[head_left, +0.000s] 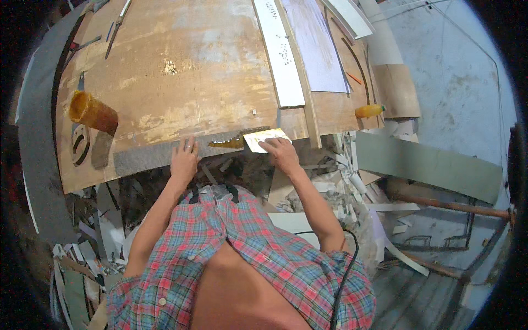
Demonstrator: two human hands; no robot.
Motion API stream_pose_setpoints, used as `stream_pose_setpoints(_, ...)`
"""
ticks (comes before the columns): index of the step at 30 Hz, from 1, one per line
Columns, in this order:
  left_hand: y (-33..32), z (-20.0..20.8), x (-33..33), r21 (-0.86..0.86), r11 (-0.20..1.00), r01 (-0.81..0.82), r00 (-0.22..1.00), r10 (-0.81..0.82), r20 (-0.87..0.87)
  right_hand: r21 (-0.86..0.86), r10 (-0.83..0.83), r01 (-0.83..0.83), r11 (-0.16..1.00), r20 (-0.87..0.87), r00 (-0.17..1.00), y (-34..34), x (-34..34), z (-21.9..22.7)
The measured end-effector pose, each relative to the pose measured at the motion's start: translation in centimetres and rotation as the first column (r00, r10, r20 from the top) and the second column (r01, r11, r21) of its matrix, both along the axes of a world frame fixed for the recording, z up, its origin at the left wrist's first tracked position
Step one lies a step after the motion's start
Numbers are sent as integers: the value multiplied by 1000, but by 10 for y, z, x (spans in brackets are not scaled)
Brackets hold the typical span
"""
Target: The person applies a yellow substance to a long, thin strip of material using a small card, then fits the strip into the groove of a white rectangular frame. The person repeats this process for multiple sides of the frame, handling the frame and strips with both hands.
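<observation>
In the head view, we rested our left hand, loose and empty, apparently on the grey strip, likely steadying it; at the strip's right end, our right hand pinched a pale card by its near edge, perhaps avoiding the amber smear.

A plaid shirt is showing red, teal, grey and white checks, its front gaping in a V over the bare chest. Small, round, pale buttons are dotting the left panel, and the right sleeve is ending near the elbow. A ring is circling a left hand finger, while a thin black cable is curving over the shirt.
</observation>
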State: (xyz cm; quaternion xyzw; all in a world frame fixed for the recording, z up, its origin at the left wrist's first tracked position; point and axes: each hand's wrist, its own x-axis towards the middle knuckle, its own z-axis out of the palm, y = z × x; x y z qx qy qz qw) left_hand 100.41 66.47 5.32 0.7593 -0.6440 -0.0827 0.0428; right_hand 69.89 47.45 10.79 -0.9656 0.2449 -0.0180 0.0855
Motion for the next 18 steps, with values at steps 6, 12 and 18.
stream_pose_setpoints(6,0,-1,-1,10,1000,-1,1000,1,-10,-106,35,-28,994,61,998,-4,4,3)
stream_pose_setpoints(12,3,-3,-1,-17,1000,14,1000,-14,-3,-72,52,-53,996,-14,999,-13,11,-7)
stream_pose_setpoints(18,2,-8,2,-64,998,7,1000,-7,8,78,48,-43,996,-53,997,-15,8,3)
